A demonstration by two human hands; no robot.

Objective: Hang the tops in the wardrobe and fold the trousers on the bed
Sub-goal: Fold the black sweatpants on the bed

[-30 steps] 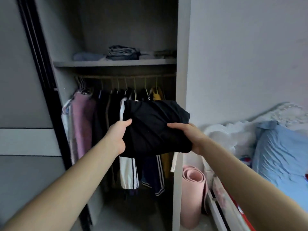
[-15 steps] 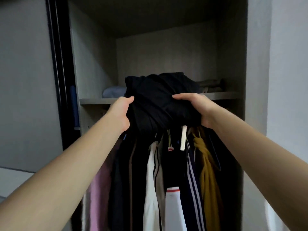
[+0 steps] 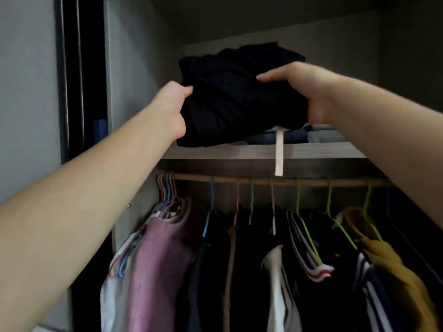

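A folded bundle of black trousers sits on the wardrobe's upper shelf, resting partly on other folded clothes. My left hand grips its left side, thumb on top. My right hand holds its right side, fingers spread over the top. A pale drawstring hangs from the bundle over the shelf's front edge. Below the shelf, several tops hang from the rail, among them a pink one and a mustard one.
Folded blue and grey clothes lie on the shelf to the right of the bundle. The wardrobe's left wall and the dark sliding-door frame stand close on the left. Coloured hangers crowd the rail.
Both hands have lifted the black bundle from chest height up onto the upper shelf. The view has tilted upward, so the bed is out of sight.
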